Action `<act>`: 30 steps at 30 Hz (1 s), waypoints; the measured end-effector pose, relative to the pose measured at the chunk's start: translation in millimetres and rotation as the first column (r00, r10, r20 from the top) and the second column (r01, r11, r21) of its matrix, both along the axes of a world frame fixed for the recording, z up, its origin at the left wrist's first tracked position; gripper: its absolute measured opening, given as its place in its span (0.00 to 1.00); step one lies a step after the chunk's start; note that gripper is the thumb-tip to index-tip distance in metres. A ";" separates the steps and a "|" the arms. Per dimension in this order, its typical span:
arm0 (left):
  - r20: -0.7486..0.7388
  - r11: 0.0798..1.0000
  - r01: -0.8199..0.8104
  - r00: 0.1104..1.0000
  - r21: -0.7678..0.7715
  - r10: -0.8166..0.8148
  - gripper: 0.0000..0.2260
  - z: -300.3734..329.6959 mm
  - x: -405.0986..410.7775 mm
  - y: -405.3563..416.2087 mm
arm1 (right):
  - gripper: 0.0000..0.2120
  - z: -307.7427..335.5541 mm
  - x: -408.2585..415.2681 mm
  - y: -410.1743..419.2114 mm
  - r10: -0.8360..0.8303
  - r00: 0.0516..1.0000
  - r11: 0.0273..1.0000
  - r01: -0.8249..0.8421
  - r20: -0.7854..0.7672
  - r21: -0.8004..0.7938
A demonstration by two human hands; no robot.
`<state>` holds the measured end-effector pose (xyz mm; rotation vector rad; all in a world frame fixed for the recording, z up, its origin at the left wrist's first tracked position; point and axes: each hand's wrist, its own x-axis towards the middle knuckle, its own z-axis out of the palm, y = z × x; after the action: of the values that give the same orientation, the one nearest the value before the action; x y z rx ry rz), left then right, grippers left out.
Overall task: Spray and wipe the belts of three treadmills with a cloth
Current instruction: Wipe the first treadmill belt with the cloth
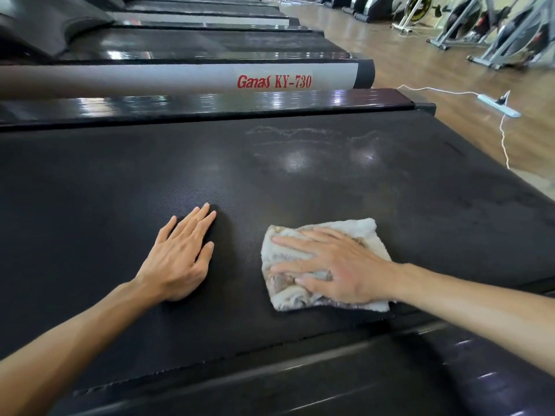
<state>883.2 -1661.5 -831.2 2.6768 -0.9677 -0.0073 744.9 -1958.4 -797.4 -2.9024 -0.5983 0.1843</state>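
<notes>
A wide black treadmill belt [300,181] fills the middle of the view, with damp streaks and shiny wet patches toward its far right. A folded white cloth [354,229], stained brown, lies flat on the belt near its front edge. My right hand [333,265] presses down on the cloth with straight, spread fingers. My left hand [180,256] rests flat on the bare belt to the left of the cloth, fingers straight and holding nothing. No spray bottle is in view.
A grey side rail [180,79] labelled Ganas KY-730 belongs to the neighbouring treadmill behind, with more treadmills beyond. A white power strip [498,105] and cable lie on the wooden floor at right. Exercise bikes [480,28] stand at the back right.
</notes>
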 end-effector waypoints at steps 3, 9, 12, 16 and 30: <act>0.002 1.000 -0.003 1.000 0.001 0.003 0.36 -1.4 1.2 -0.5 | 0.24 -0.4 27.3 1.6 -0.108 0.994 0.994 0.108 -0.002 -0.028; 0.009 1.000 -0.012 1.000 -0.014 0.012 0.38 -0.6 6.8 -0.8 | 0.20 -2.9 3.1 19.6 0.076 0.994 0.997 -0.077 0.074 0.013; -0.029 0.996 -0.064 0.998 -0.068 0.062 0.40 -1.7 12.8 -4.9 | 0.22 0.8 6.5 -8.3 0.001 1.000 1.000 -0.001 0.009 0.031; -0.109 0.972 -0.178 0.981 -0.154 0.162 0.36 1.6 26.4 -17.2 | 0.20 2.6 68.0 -19.3 -0.194 0.980 0.981 0.194 0.036 0.024; 0.016 0.975 -0.220 0.975 -0.023 0.220 0.30 12.3 155.5 -52.8 | 0.21 -0.1 140.3 -37.0 -0.340 0.938 0.940 0.342 0.069 -0.018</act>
<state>1038.8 -1714.3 -819.0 2.7534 -0.6675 0.0742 885.2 -1995.3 -797.5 -2.9907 -0.0929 0.0520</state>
